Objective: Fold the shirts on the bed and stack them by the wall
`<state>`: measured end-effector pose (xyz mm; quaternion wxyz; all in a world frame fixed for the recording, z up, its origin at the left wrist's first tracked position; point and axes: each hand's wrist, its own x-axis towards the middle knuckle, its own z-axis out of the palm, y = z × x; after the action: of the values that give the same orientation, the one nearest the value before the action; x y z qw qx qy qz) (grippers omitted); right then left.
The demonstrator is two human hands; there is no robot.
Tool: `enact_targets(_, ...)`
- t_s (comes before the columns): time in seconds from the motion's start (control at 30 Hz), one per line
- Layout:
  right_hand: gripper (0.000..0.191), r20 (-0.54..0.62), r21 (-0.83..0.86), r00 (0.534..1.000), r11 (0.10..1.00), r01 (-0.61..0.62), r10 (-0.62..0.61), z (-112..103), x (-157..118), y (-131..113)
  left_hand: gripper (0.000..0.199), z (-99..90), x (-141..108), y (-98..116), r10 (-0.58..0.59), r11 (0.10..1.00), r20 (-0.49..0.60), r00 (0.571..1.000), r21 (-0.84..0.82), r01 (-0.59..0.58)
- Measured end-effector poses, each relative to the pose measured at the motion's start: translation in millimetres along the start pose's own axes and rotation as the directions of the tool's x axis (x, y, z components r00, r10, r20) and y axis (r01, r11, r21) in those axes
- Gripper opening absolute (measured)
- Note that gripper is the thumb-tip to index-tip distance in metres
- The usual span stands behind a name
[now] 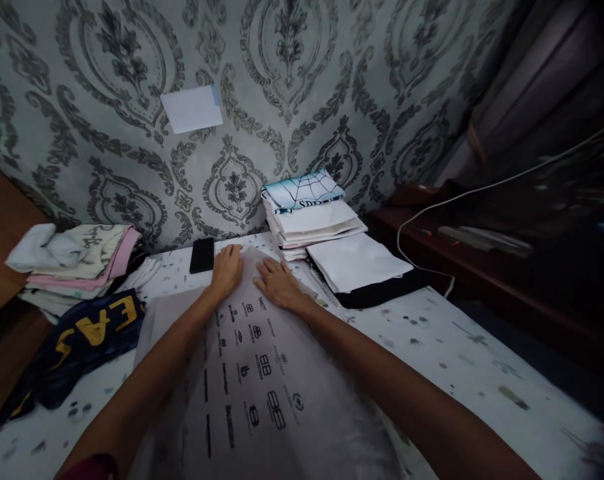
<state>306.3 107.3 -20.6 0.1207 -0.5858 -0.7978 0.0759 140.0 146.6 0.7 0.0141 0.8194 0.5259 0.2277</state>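
Head view: the right hand (279,283) lies loosely open on a pale printed shirt (242,360); the left hand (227,270) touches its far edge, whether gripping I cannot tell. The shirt runs to six o'clock, cut off by the frame, smaller prints blurred. A phone (202,255) sits at nine, folded clothes (317,217) at two, dark navy cloth (92,340) at eight.

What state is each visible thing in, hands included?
Grey cloth: spread out
Left hand: on grey cloth, grip unclear
Right hand: on grey cloth, open
Phone: lying flat, dark
Navy cloth: loose, rumpled
White stack: folded, stacked
Web-print cloth: folded, atop white stack
Black cloth: partly under folded white cloth
Cable: loosely curved
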Motion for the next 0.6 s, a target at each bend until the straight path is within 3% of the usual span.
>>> enact_targets(0.13,0.054,-0.004,-0.049,1.0,0.999,0.02,-0.02,5.4,1.0,2.1,0.052,5.3,-42.3,21.5,0.231,0.972,0.18,0.956,-0.093,-0.217)
enact_targets(0.23,0.054,-0.003,-0.07,1.0,0.997,0.012,-0.012,6.4,0.1,2.9,0.061,0.9,-74.1,14.9,0.224,0.974,0.279,0.934,-0.086,-0.208)
enact_targets(0.37,0.055,-0.017,-0.076,1.0,0.997,-0.002,0.001,8.0,-0.8,5.3,0.06,-29.7,-107.5,-37.9,0.111,0.993,0.35,0.93,0.003,-0.119)
enact_targets(0.5,0.056,-0.003,-0.08,1.0,0.997,0.003,-0.003,7.4,1.1,8.3,0.061,-69.6,-134.9,-98.6,-0.119,0.981,0.339,0.933,0.187,0.057)
enact_targets(0.6,0.055,0.005,-0.074,1.0,0.997,-0.016,0.016,3.0,1.0,2.8,0.059,-84.5,-147.4,-113.8,-0.24,0.947,0.283,0.929,0.279,0.16)
